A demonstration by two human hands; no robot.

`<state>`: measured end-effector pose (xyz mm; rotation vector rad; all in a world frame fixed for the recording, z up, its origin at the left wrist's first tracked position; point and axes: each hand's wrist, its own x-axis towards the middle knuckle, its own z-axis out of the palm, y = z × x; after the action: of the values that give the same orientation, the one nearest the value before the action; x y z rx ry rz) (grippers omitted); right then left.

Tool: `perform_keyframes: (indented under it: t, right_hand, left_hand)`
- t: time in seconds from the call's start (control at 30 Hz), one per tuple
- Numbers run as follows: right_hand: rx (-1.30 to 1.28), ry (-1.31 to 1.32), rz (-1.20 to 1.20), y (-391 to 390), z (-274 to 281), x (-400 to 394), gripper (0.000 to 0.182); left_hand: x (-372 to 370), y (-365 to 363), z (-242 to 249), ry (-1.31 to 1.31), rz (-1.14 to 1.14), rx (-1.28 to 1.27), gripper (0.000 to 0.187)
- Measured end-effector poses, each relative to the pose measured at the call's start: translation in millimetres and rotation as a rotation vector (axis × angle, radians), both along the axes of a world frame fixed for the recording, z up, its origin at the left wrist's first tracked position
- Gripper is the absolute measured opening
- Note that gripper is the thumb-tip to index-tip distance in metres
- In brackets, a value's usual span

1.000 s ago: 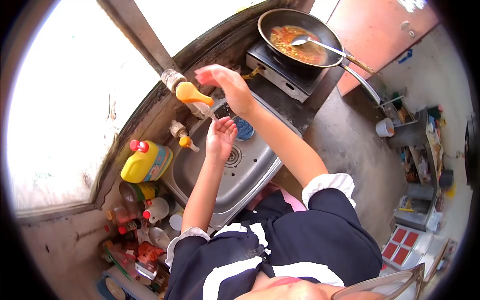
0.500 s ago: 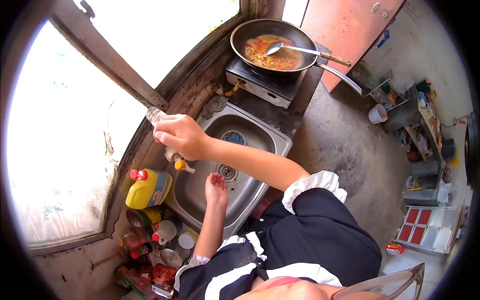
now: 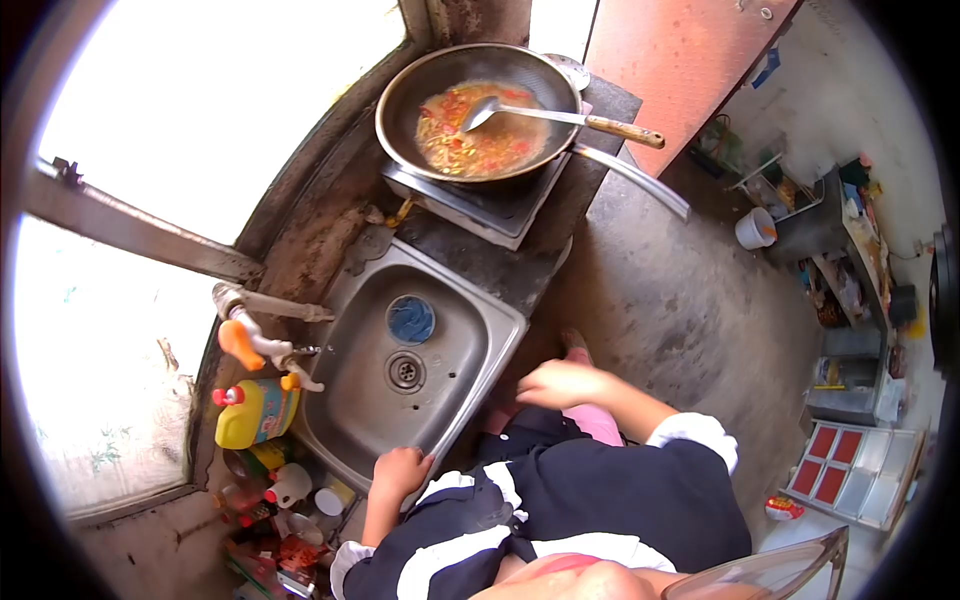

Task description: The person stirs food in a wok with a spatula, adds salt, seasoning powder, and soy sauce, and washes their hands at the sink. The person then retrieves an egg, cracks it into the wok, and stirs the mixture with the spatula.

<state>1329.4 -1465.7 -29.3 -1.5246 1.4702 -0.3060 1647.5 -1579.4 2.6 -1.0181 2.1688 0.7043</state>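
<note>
My left hand (image 3: pixel 398 470) rests with curled fingers on the front rim of the steel sink (image 3: pixel 350 440), holding nothing. My right hand (image 3: pixel 558 383) hangs in the air in front of the counter, just right of the sink, fingers loosely apart and empty. The orange-handled tap (image 3: pixel 245 342) sticks out over the sink's left side, away from both hands. A blue round object (image 3: pixel 411 319) lies in the basin near the drain (image 3: pixel 405 371).
A pan (image 3: pixel 477 110) of noodles and red sauce with a wooden-handled ladle (image 3: pixel 560 117) sits on a single burner stove (image 3: pixel 470 200) beyond the sink. A yellow detergent bottle (image 3: pixel 252 412) and several small bottles stand left of the sink. Shelves and a white bucket (image 3: pixel 754 228) stand on the concrete floor at right.
My right hand left the tap and pulled back toward my body. My left hand came out of the basin onto the sink's front rim. The view shifted away from the sink.
</note>
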Motion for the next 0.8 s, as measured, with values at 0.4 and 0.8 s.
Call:
perform_keyframes:
  t: [0.4,0.8]
  right_hand:
    - [-0.687,0.414,-0.561,-17.3,162.0,-360.0,0.034]
    - [-0.696,0.947,-0.025,-106.1,146.7,-343.8,0.023]
  left_hand:
    - [-259.1,56.2,18.1,0.399,0.587,0.745,0.034]
    - [-292.1,84.5,12.6,0.713,0.806,0.631,0.029]
